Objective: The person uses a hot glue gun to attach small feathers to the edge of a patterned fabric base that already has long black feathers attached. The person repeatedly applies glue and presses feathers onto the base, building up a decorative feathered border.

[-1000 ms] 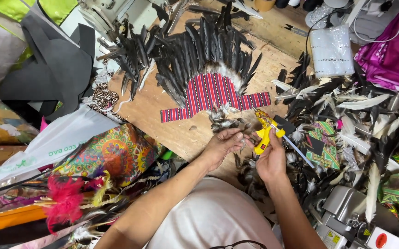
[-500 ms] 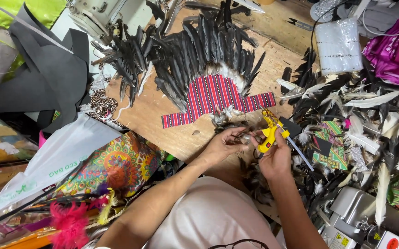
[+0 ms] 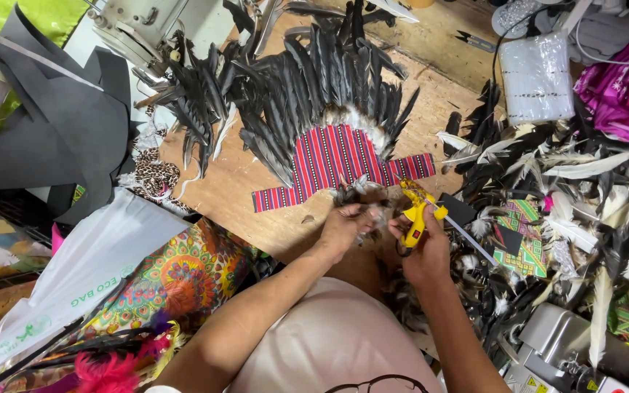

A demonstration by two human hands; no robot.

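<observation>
Right hand fingers wrapped tight around yellow glue gun, nozzle toward 11 o'clock. Left hand pinches small grey feathers, just left of the gun. Striped red headdress base with black feathers lies at 12 o'clock on wooden table.

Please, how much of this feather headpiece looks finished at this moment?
A full fan of dark feathers already tops the red striped band. The left hand pinches small feathers at its lower edge; the right hand grips a yellow glue gun. The band's lower part remains bare.
</observation>
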